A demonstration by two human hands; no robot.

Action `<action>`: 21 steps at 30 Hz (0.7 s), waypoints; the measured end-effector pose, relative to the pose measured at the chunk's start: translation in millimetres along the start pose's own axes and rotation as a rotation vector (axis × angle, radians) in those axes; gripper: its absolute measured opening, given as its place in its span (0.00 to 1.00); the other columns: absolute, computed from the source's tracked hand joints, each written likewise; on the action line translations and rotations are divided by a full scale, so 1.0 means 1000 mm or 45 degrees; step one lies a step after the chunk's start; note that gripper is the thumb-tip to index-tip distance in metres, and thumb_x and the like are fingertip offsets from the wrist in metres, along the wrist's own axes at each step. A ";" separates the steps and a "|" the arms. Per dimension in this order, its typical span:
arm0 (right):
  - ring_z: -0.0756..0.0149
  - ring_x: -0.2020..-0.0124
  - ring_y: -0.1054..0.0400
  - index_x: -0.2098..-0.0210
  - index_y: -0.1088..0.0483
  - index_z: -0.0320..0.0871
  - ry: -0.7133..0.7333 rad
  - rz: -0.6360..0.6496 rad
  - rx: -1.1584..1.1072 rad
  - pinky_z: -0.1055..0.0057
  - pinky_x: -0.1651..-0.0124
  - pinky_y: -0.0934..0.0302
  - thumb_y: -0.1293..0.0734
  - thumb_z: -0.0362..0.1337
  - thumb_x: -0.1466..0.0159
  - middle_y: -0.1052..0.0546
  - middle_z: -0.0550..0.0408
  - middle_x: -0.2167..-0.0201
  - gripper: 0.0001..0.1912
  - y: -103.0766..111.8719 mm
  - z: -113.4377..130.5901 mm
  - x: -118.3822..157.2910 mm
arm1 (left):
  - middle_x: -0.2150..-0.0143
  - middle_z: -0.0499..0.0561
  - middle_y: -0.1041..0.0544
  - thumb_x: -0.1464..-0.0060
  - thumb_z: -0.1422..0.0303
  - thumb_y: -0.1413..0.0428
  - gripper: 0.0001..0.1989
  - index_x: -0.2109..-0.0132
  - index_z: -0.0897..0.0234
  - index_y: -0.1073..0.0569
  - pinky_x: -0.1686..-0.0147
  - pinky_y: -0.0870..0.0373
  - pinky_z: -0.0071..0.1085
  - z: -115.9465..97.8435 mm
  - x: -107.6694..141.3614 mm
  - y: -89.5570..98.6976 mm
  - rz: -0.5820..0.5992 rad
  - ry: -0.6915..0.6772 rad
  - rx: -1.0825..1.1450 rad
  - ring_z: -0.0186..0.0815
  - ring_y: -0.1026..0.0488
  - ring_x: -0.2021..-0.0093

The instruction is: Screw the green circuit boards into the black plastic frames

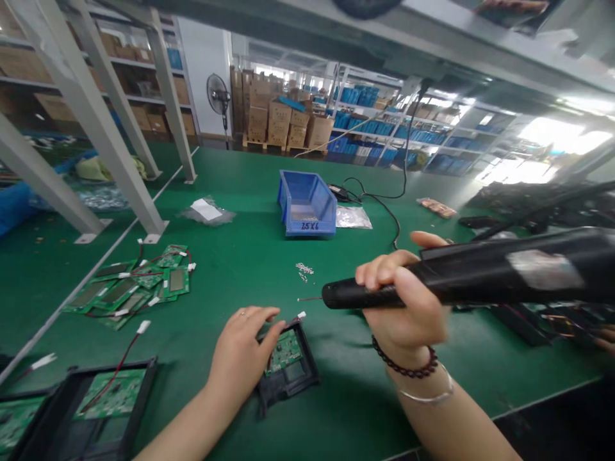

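We hold the powered screwdriver (480, 272) in the right hand (408, 323), which is clamped around its black barrel. The tool lies nearly level, and its bit (310, 298) points left over the green surface (230, 256), with a small light piece at the tip. We place the left hand (245, 349) at the left edge of the black housing (275, 389), fingers curved over it and thumb over the circuit board (287, 349) inside. We cannot tell whether these fingers grip or only rest. The housing is at near centre, tilted slightly on the surface, to the left of the right hand; a white connector (302, 315) shows at its far edge.

Beyond the bit we see a loose group of small screws (304, 268). Farther off stands the blue bin (310, 226), a marking on its near wall, with a silvery bag (353, 218) just right of it. At left we find a pile of wired boards (176, 280); at near left, a larger-looking housing (148, 384) contains a board with a red-and-black lead.
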State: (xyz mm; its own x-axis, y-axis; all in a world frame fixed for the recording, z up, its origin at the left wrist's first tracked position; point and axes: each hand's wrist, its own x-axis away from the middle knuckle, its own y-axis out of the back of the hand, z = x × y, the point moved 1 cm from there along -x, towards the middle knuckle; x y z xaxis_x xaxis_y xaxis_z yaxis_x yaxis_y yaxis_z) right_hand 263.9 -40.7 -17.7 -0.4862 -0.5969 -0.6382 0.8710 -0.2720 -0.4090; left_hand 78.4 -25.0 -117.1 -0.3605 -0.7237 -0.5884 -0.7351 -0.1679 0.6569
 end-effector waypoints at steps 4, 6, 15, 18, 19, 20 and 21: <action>0.69 0.86 0.42 0.57 0.29 0.56 -0.147 0.174 0.002 0.67 0.82 0.40 0.29 0.39 0.46 0.36 0.62 0.85 0.16 -0.003 0.027 0.007 | 0.64 0.52 0.23 0.38 0.59 0.51 0.14 0.55 0.64 0.28 0.64 0.30 0.32 -0.008 0.005 0.000 -0.044 -0.043 0.071 0.36 0.27 0.64; 0.68 0.87 0.43 0.58 0.28 0.59 -0.193 0.238 0.029 0.65 0.83 0.42 0.30 0.41 0.45 0.37 0.60 0.86 0.15 -0.002 0.031 0.008 | 0.64 0.52 0.23 0.39 0.59 0.50 0.14 0.55 0.64 0.27 0.64 0.30 0.32 -0.012 0.006 -0.001 -0.066 -0.072 0.098 0.35 0.27 0.63; 0.70 0.89 0.45 0.59 0.28 0.63 -0.240 0.361 0.100 0.65 0.87 0.47 0.32 0.43 0.44 0.39 0.58 0.89 0.13 -0.008 0.030 0.010 | 0.71 0.46 0.24 0.40 0.64 0.46 0.10 0.68 0.62 0.26 0.67 0.35 0.31 -0.013 0.006 0.001 0.047 -0.030 0.199 0.33 0.29 0.68; 0.71 0.89 0.47 0.60 0.28 0.64 -0.267 0.345 0.121 0.65 0.87 0.48 0.31 0.44 0.46 0.40 0.60 0.89 0.13 -0.007 0.033 0.010 | 0.71 0.47 0.24 0.39 0.64 0.48 0.11 0.68 0.62 0.25 0.67 0.34 0.30 -0.015 0.004 0.003 0.053 0.042 0.256 0.33 0.29 0.68; 0.71 0.89 0.47 0.60 0.28 0.64 -0.269 0.334 0.124 0.65 0.87 0.48 0.30 0.45 0.46 0.40 0.60 0.89 0.13 -0.006 0.034 0.010 | 0.71 0.47 0.24 0.39 0.64 0.48 0.12 0.69 0.62 0.25 0.68 0.34 0.30 -0.015 0.003 0.003 0.051 0.087 0.292 0.33 0.29 0.69; 0.71 0.89 0.47 0.59 0.28 0.63 -0.270 0.313 0.127 0.65 0.86 0.47 0.30 0.45 0.46 0.40 0.60 0.88 0.14 -0.004 0.035 0.009 | 0.71 0.47 0.24 0.39 0.64 0.48 0.12 0.69 0.62 0.25 0.68 0.34 0.30 -0.016 0.003 0.004 0.052 0.136 0.335 0.33 0.29 0.69; 0.70 0.88 0.48 0.59 0.28 0.63 -0.269 0.301 0.125 0.65 0.86 0.47 0.29 0.45 0.46 0.40 0.60 0.88 0.14 -0.003 0.036 0.009 | 0.72 0.47 0.24 0.40 0.63 0.47 0.12 0.70 0.61 0.25 0.68 0.33 0.30 -0.017 0.003 0.005 0.056 0.187 0.380 0.33 0.29 0.69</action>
State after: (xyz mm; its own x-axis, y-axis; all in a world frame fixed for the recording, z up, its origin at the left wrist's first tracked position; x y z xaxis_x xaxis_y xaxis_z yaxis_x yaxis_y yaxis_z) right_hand 259.8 -72.5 1.1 -0.2535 -0.7928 -0.5542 0.9656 -0.1729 -0.1944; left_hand 83.7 -38.7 -107.7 -0.3248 -0.8185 -0.4739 -0.8642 0.0532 0.5003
